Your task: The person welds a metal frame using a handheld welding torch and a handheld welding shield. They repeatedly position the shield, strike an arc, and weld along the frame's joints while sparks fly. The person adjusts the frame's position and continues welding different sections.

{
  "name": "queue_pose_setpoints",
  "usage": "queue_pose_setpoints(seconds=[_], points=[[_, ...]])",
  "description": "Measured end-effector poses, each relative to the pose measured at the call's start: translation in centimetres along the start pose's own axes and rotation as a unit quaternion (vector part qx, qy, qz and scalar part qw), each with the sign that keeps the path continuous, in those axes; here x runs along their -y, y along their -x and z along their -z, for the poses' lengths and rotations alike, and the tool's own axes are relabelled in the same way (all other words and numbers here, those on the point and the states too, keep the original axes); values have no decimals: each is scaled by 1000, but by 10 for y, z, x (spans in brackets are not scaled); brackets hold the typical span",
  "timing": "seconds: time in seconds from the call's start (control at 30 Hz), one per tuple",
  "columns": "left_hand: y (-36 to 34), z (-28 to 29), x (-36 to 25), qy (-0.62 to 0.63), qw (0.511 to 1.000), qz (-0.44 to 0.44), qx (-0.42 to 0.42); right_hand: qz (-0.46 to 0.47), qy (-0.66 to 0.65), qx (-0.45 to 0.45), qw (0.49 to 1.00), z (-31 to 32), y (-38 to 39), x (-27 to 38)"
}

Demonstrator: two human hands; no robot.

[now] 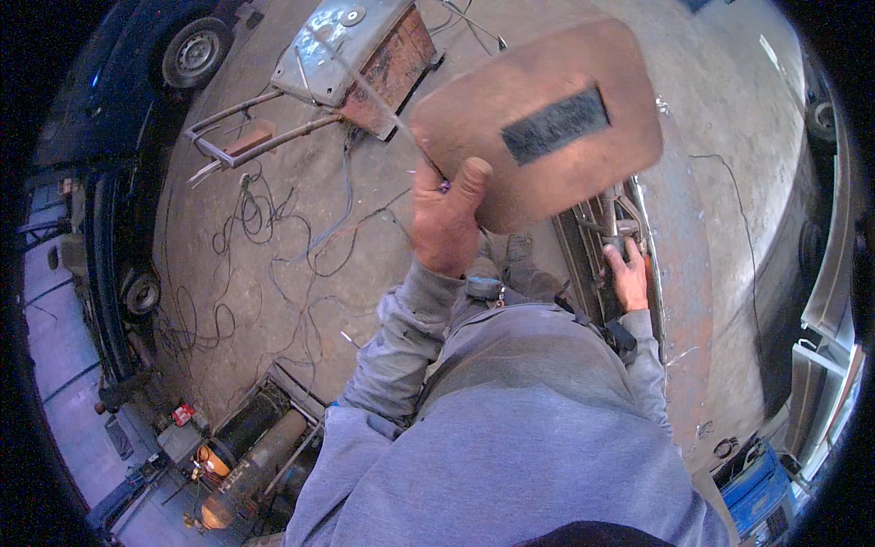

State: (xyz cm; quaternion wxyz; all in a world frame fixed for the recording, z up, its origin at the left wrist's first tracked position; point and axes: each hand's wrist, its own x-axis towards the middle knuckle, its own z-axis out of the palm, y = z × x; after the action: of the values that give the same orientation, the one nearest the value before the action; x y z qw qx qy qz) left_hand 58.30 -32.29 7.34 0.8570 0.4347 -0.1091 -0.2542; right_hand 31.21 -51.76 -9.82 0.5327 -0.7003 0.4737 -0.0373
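My left hand (449,219) is closed at the lower left edge of a brown hand-held welding shield (456,118) with a dark rectangular window (556,125). A thin rod (374,96) slants up and left from the same hand, which looks to grip it too. Lower and to the right, my right hand (629,281) has its fingers around a short metal tube (622,244) on a long metal frame (583,251). The shield covers the frame's far end.
A rusty wheeled metal box (387,73) with tube handles stands beyond the shield. Cables (251,214) tangle across the floor at left. Gas cylinders (251,483) lie lower left. A long rusty metal plate (684,273) runs at right, and a blue machine (761,492) is lower right. Vehicles flank the left.
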Motion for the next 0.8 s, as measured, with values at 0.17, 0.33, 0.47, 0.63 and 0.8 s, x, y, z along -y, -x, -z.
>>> queue_pose_setpoints(seconds=[0.17,0.33,0.47,0.63,0.8], points=[[14,1,17,0,997,40,62,-44,-38,29,998,-1,7,25],[19,-2,21,12,994,80,77,-65,-63,21,996,-5,10,33],[19,-5,21,21,993,79,81,0,-66,-5,998,-7,1,10],[19,1,23,11,995,72,69,-38,-65,28,997,-4,1,19],[17,0,20,28,996,68,48,-53,-59,21,997,-4,4,22]])
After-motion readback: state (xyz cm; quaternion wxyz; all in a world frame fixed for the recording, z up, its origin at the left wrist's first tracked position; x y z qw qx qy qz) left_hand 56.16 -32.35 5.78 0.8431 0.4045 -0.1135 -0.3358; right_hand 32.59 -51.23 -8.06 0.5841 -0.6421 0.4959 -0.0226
